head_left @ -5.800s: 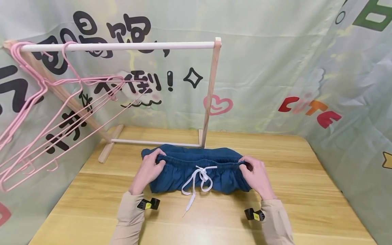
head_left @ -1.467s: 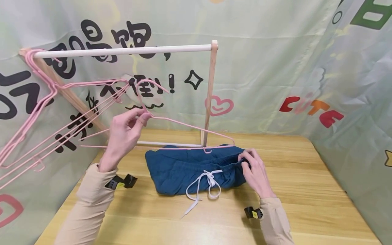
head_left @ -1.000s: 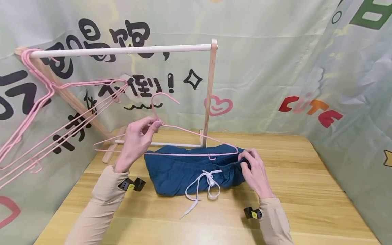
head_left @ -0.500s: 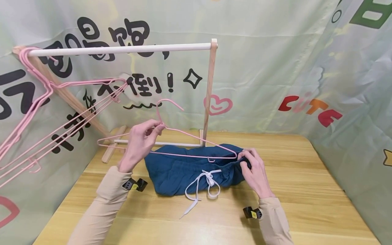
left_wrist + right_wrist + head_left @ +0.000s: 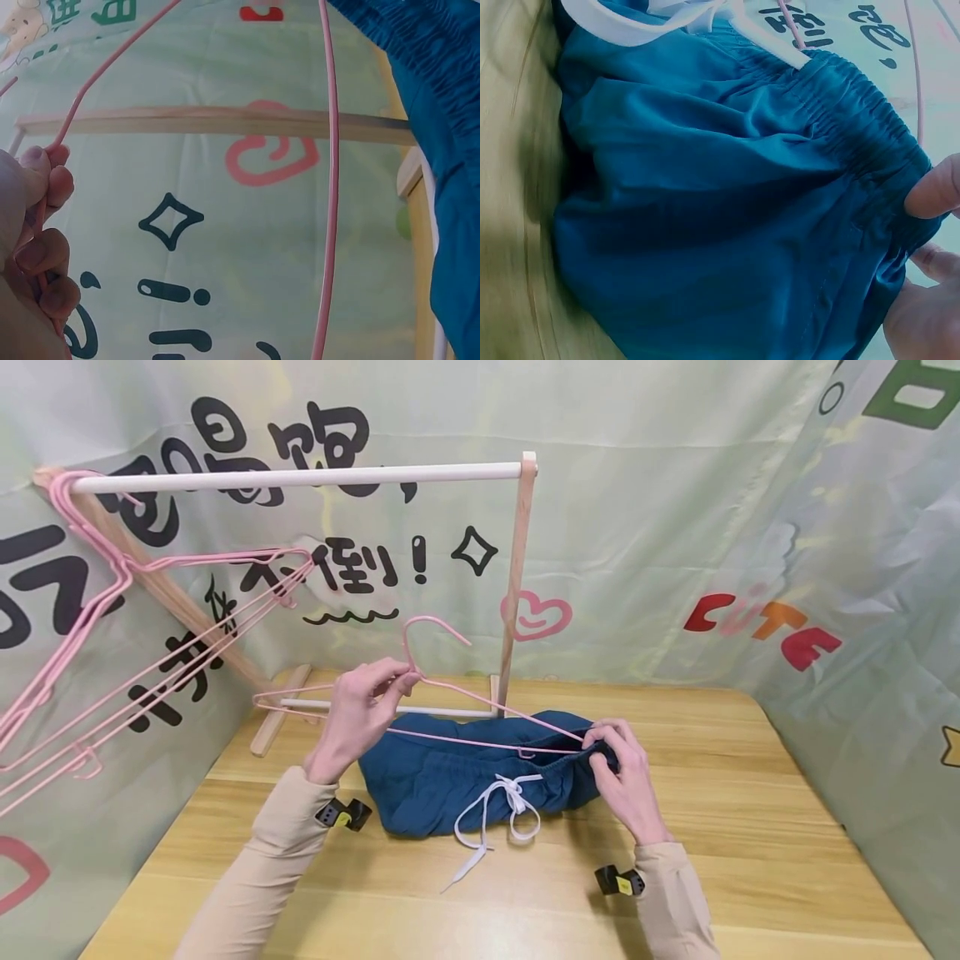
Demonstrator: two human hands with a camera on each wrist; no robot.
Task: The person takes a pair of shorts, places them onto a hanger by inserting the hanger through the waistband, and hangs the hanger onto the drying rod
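Note:
My left hand pinches a pink wire clothes hanger just below its hook. Dark blue drawstring shorts lie bunched on the table, their gathered waistband turned upward. My right hand grips the right end of this waistband between thumb and fingers, keeping it raised. The hanger's right corner is hidden at the waist opening, by the right fingertips. Its left corner sticks out beyond my left wrist. A white drawstring, tied in a bow, hangs down the front of the shorts.
A wooden rack with a white rail stands behind the shorts. Several more pink hangers hang at its left end, reaching out over the table's left side. A printed cloth surrounds the wood-grain table.
My left hand took one hanger off the rack and carried it down and right, its right corner now reaching the waist opening. My right hand stayed on the waistband.

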